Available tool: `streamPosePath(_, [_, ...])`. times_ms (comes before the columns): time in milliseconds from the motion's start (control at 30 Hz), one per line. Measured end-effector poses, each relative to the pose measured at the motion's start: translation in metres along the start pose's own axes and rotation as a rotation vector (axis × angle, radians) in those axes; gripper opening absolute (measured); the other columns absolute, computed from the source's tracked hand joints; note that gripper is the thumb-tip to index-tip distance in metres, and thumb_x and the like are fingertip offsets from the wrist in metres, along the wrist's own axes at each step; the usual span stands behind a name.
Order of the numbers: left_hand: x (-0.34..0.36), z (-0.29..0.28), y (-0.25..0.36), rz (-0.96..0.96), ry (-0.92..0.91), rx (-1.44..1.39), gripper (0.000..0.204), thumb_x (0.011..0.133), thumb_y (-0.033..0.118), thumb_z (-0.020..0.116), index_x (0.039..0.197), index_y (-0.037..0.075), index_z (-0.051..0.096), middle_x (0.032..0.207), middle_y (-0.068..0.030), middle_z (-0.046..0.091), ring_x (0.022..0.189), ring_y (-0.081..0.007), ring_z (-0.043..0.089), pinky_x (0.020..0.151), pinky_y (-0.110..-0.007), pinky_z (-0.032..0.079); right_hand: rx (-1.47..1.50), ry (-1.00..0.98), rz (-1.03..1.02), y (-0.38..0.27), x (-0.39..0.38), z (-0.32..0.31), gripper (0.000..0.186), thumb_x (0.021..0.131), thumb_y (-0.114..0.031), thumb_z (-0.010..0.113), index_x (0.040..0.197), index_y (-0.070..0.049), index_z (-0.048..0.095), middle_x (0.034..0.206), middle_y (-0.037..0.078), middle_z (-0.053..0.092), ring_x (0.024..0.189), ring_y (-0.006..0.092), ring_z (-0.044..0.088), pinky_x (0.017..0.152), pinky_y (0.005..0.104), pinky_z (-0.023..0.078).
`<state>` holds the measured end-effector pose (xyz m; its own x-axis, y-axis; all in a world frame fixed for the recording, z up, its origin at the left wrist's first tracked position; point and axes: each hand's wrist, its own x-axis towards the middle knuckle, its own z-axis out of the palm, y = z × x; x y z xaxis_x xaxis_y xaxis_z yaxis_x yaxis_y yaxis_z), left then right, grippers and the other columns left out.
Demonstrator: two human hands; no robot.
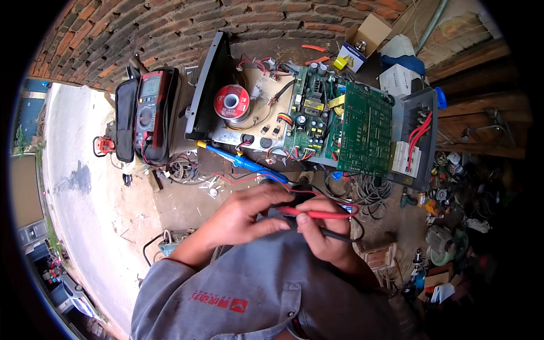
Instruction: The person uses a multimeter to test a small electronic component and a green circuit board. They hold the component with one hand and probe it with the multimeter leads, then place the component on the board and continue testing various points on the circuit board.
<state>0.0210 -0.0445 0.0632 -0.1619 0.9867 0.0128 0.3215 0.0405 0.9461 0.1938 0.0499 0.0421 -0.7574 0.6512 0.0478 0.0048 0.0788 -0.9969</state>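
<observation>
In front of my chest, my right hand is closed round a red test probe and a black test probe. Both point left toward my left hand, whose thumb and fingers are apart. Dark shapes behind its fingertips are hard to make out. Thin red and black leads loop up past my right hand. Beyond them lies an opened electrical unit with green circuit boards and a red-labelled solder spool on it. A multimeter with a lit screen rests in its black case at the left.
A blue soldering iron lies along the unit's near edge. Orange-handled pliers and an open small box sit behind it, near a brick wall. Coiled grey cable and a clutter of parts lie at the right.
</observation>
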Motion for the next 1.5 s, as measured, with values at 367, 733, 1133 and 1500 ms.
streamPosePath(367, [0.006,-0.026,0.001,0.005,-0.274,0.561,0.018,0.072,0.004,0.066,0.088,0.001,0.058,0.090,-0.0127,0.060,0.076,-0.0292,0.062,0.059,-0.037,0.049,-0.484,-0.307,0.040,-0.020,-0.004,-0.014,0.015,0.075,-0.006,0.064,0.088,-0.004,0.056,0.079,0.010,0.055,0.067,0.0300,0.059,0.057,0.0377,0.047])
streamPosePath(733, [-0.003,-0.015,0.004,0.055,0.377,0.370,0.015,0.082,0.012,0.063,0.088,0.000,0.056,0.105,-0.0178,0.046,0.090,-0.0259,0.057,0.075,-0.033,0.048,-0.937,-0.155,-0.104,-0.042,-0.023,-0.127,0.024,0.068,-0.006,0.068,0.091,-0.002,0.059,0.095,0.014,0.053,0.080,0.0279,0.056,0.063,0.0368,0.047])
streamPosePath(1133, [0.049,0.044,0.027,0.036,0.689,-0.221,0.047,0.081,0.033,0.067,0.105,-0.003,0.050,0.094,-0.0155,0.057,0.076,-0.0217,0.061,0.069,-0.033,0.052,-0.277,0.237,-0.536,-0.001,0.026,-0.085,0.034,0.070,0.010,0.069,0.102,0.007,0.058,0.108,0.022,0.047,0.087,0.0240,0.060,0.071,0.0275,0.053])
streamPosePath(1500, [-0.066,-0.045,0.038,0.318,0.967,-0.448,0.030,0.090,0.019,0.051,0.114,0.001,0.049,0.101,-0.0074,0.057,0.076,-0.0117,0.046,0.061,-0.025,0.036,-0.174,0.060,-0.587,-0.001,0.017,-0.067,0.033,0.069,0.006,0.069,0.100,0.002,0.060,0.105,0.020,0.049,0.089,0.0282,0.060,0.077,0.0353,0.055])
